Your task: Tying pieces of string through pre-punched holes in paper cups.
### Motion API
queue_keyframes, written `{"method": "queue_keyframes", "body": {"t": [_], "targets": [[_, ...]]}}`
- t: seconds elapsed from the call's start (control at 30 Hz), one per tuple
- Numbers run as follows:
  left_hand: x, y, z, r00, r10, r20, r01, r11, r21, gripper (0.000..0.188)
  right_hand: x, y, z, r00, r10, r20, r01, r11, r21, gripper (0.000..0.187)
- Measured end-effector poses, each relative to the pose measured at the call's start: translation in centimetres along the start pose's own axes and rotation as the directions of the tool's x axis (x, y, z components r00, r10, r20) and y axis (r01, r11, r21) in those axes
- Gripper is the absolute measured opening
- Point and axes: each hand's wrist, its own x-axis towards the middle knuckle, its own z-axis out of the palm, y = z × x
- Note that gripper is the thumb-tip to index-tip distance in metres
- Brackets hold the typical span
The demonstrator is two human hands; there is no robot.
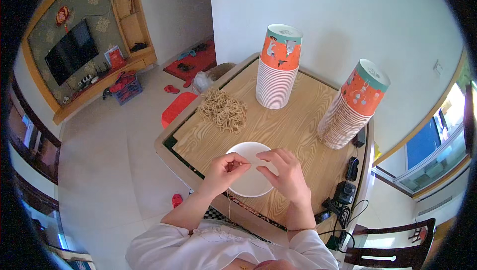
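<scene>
My left hand point(224, 171) is closed in a pinch above the left side of a white paper tub point(258, 184). A thin beige string point(229, 206) hangs below this hand past the table edge. The pinched bit between thumb and forefinger is too small to make out clearly. Over the tub's right side, my right hand point(284, 174) has its thumb and forefinger apart, with nothing visible between them. A loose heap of beige string point(223, 111) lies on the wooden table point(198, 145), beyond my left hand.
Two tall stacks of upturned paper tubs stand farther back: one stack point(276, 68) in the middle, another stack point(355, 101) at right with string along its side. Black adapters and cables point(344, 193) lie along the right table edge. A dark chair point(392, 245) stands at lower right.
</scene>
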Motion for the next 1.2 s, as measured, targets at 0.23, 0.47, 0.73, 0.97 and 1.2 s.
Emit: {"method": "queue_keyframes", "body": {"t": [0.23, 0.47, 0.73, 0.97, 1.2], "targets": [[0.1, 0.3, 0.0, 1.0, -0.009, 0.028, 0.011, 0.999, -0.049, 0.006, 0.3, 0.1, 0.6, 0.998, -0.055, 0.022, 0.054, 0.998, 0.031, 0.022], [0.1, -0.1, 0.0, 0.999, 0.023, 0.026, -0.02, 0.997, -0.079, 0.006, 0.3, 0.8, 0.9, 0.993, -0.105, 0.053, 0.102, 0.993, 0.05, 0.012], [1.2, -0.8, 0.5, 1.0, -0.007, -0.007, 0.008, 0.994, 0.114, 0.005, -0.3, 1.5, 0.8, 0.992, -0.013, 0.122, 0.009, 0.999, 0.034, 0.006], [4.7, -1.7, 2.4, 0.965, 0.127, 0.23, -0.221, 0.865, 0.451, 0.011, -0.6, 4.9, -1.5, 0.949, 0.274, 0.157, -0.259, 0.96, -0.11, 0.011], [7.1, -4.1, 4.1, 0.932, 0.121, 0.342, -0.308, 0.76, 0.572, 0.013, -2.4, 10.1, 0.1, 0.866, 0.367, 0.341, -0.274, 0.917, -0.289, 0.012]]}}
